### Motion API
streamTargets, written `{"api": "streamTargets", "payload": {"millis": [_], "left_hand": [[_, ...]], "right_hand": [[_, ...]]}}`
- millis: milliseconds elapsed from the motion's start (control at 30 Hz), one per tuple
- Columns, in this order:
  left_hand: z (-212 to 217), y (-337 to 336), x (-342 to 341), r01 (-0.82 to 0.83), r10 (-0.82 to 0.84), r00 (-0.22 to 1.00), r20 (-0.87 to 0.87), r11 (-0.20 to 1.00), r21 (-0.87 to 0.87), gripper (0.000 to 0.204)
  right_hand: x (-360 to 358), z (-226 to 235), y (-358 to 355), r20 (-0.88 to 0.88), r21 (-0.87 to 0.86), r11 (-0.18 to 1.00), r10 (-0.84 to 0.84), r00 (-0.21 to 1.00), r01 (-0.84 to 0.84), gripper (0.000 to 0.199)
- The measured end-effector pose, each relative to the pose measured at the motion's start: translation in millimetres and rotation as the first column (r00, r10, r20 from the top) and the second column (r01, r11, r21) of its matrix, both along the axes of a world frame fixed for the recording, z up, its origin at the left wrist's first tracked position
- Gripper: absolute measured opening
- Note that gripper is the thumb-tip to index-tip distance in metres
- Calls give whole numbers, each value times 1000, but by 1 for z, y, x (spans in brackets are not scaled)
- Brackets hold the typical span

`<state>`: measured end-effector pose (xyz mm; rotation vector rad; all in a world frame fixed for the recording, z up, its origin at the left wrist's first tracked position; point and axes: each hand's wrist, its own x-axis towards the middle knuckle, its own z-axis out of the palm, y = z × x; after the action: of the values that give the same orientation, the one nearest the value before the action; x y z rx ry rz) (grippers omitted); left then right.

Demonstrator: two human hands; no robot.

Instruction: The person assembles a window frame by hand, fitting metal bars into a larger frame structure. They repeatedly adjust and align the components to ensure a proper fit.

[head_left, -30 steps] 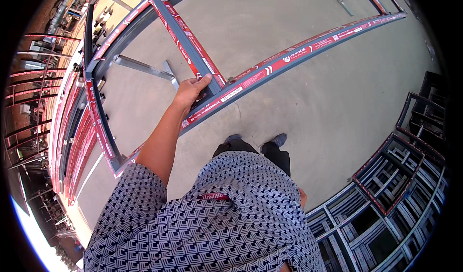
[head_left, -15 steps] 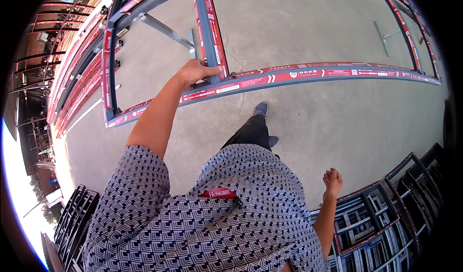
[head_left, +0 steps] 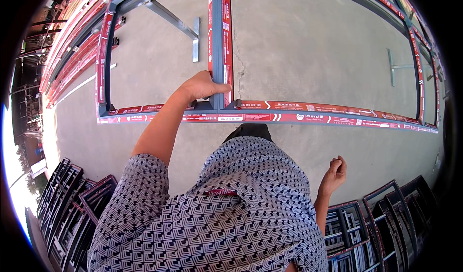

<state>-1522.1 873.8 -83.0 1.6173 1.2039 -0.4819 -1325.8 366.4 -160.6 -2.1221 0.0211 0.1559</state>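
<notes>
A large grey metal window frame [head_left: 193, 117], its bars covered with red printed protective film, stretches across the view in front of me. My left hand [head_left: 200, 86] is closed around the grey upright bar [head_left: 218, 45], just above where it joins the near rail, with the thumb on its right side. Right of that joint sits a small dark fitting [head_left: 237, 104]. Over the floor at the right, apart from the frame, hangs my right hand [head_left: 333, 175], its fingers curled and nothing visible in them.
Metal stand legs [head_left: 196, 39] show through the frame openings. Long red-filmed profiles [head_left: 79, 55] lie along the left. Stacked dark frames stand behind me on the left [head_left: 62, 209] and right [head_left: 349, 228]. A thin crack runs along the concrete floor [head_left: 308, 40].
In my view the frame has swung level and its near rail sits lower on the right and closer to me. My left hand keeps its hold on the upright bar; my feet are hidden now.
</notes>
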Motion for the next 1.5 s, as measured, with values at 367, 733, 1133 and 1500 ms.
{"api": "streamTargets", "payload": {"millis": [367,733,1133,1500], "left_hand": [[9,12,56,-39,136,967,-215,914,404,94],[-3,18,91,-125,226,969,-95,789,602,89],[-7,18,90,-118,229,968,-104,778,618,93],[-19,18,87,-146,231,971,-53,759,634,85]], "right_hand": [[146,48,163,373,-494,820,501,781,-290,23],[138,38,172,245,-582,747,537,807,-321,21],[135,39,172,281,-571,752,556,782,-330,16],[135,40,175,334,-543,788,519,787,-289,14]]}}
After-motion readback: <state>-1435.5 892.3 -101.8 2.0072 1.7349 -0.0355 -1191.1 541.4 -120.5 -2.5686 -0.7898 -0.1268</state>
